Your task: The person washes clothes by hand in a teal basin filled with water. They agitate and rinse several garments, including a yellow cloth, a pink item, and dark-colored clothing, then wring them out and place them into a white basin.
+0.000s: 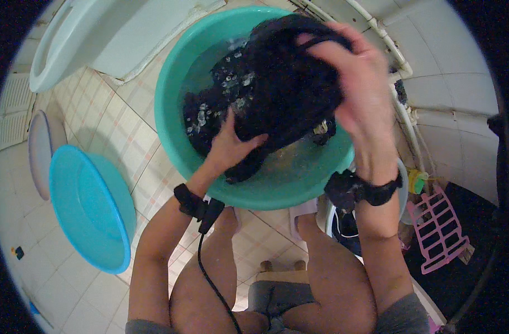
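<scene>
A large green plastic basin of cloudy water stands on the floor before me. Bunched black wet cloth, with soap suds on its left part, lies in it and rises over the water at the far right. My right hand, a little blurred, grips the cloth's upper right edge, thumb and fingers around a fold. My left hand is spread on the cloth's lower left part, thumb and forefinger apart; it presses or touches it, and whether it grips is unclear. Each wrist wears a black strapped device.
An empty blue basin leans by the left wall, with a pale basin behind it. A white ceramic fixture is at upper left. White pipes run along the right wall. A pink plastic rack and a tub are at right.
</scene>
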Demonstrator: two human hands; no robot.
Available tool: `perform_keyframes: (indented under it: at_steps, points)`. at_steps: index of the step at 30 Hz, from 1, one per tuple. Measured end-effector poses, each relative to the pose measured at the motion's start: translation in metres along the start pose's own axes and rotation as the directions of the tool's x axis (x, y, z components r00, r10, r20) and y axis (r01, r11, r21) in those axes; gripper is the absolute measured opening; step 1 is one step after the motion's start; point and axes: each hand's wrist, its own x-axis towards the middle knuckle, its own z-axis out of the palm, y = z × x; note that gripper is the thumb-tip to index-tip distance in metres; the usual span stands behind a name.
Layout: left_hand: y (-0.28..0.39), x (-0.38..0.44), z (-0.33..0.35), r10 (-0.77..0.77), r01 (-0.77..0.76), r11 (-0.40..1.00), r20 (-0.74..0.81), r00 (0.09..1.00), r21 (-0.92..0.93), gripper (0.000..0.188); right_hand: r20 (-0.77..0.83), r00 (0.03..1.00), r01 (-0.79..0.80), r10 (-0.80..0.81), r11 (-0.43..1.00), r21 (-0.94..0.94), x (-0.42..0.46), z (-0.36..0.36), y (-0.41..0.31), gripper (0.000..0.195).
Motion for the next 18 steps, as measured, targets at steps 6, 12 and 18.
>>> perform_keyframes:
  at_steps: [6, 12, 18]
  points:
    - [0.013, -0.016, 0.029, 0.178, -0.192, 0.97, 0.101, 0.979, 0.147, 0.098, 0.054, 0.992, 0.119, -0.11, 0.97, -0.211, 0.02, -0.013, 0.04, 0.025]
    - [0.005, 0.009, -0.005, 0.146, -0.156, 0.91, 0.057, 0.988, 0.385, 0.06, 0.532, 0.828, 0.56, -0.176, 0.214, -0.8, 0.053, -0.076, 0.17, 0.054]
    - [-0.021, 0.019, -0.021, -0.096, 0.033, 0.768, 0.063, 0.993, 0.639, 0.062, 0.417, 0.767, 0.493, 0.487, -0.033, -0.869, 0.033, -0.041, 0.213, 0.068]
